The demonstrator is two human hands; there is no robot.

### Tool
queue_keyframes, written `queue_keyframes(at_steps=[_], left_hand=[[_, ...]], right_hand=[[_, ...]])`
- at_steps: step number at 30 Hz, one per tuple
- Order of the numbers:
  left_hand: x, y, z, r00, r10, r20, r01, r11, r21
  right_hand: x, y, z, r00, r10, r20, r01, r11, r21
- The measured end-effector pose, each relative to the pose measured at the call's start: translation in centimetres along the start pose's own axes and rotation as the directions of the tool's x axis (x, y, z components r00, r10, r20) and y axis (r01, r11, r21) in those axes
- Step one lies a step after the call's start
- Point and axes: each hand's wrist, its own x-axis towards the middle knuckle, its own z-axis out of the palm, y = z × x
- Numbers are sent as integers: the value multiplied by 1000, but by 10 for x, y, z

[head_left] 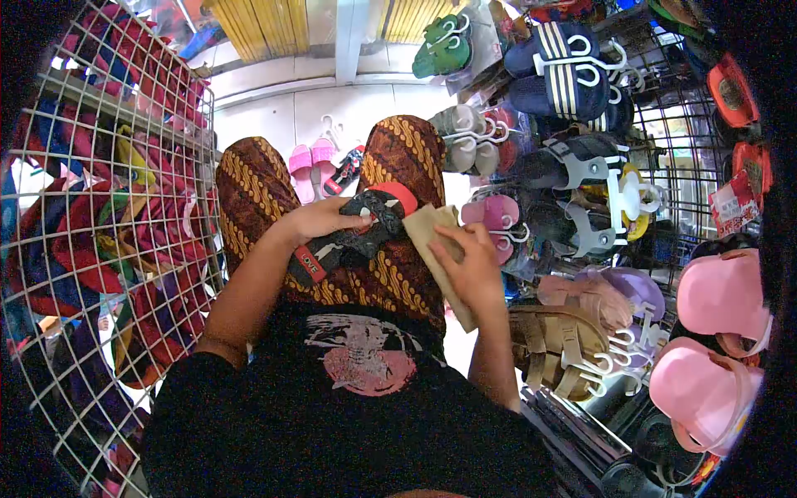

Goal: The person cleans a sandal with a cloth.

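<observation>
Left hand [320,222] grips black-red sandals [380,231] over lap; right hand [471,257] pinches beige cloth [422,226], end beside red sole. Both in use; can't tell how much done or left. Pink slippers [322,151] on floor past knees. Wire rack [108,104] crowds my left arm, hung brown sandals [573,344] my right.
</observation>
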Motion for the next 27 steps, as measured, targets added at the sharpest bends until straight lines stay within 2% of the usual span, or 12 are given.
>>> queue_keyframes(at_steps=[1,4,7,8,12,15,17,19,22,25,26,27], left_hand=[[-1,3,1,999,-16,-46,15,1000,-27],[10,2,-5,985,-111,-134,44,904,-426],[22,2,-6,995,22,-93,-89,565,-820],[25,3,-5,991,35,-132,-130,537,-834],[23,9,-5,957,282,-60,-144,288,-947],[19,15,-4,924,375,-76,-162,204,-965],[15,17,-4,902,427,-63,-161,197,-967],[21,12,-8,904,414,-109,-192,164,-968],[20,7,-16,881,457,-120,-203,136,-970],[21,3,-19,866,483,-132,-226,141,-964],[21,1,-21,848,516,-121,-229,150,-962],[19,3,-20,829,548,-111,-232,157,-960]], right_hand=[[-2,2,-1,1000,19,22,-18,1000,-7],[-11,5,25,995,-42,-94,35,996,-79],[-13,-7,42,965,-179,-192,151,977,-151],[-9,1,48,973,-146,-177,127,985,-117],[3,14,59,959,-96,-266,111,993,43],[13,-4,55,886,-337,-318,335,940,-64],[15,-21,64,876,-440,-197,442,896,-33],[18,-34,68,840,-541,33,535,819,-206],[28,-34,67,900,-427,-82,411,897,-161],[17,-39,73,818,-571,62,559,766,-318],[13,-44,71,779,-619,102,619,733,-282],[17,-43,72,822,-569,30,555,787,-271]])
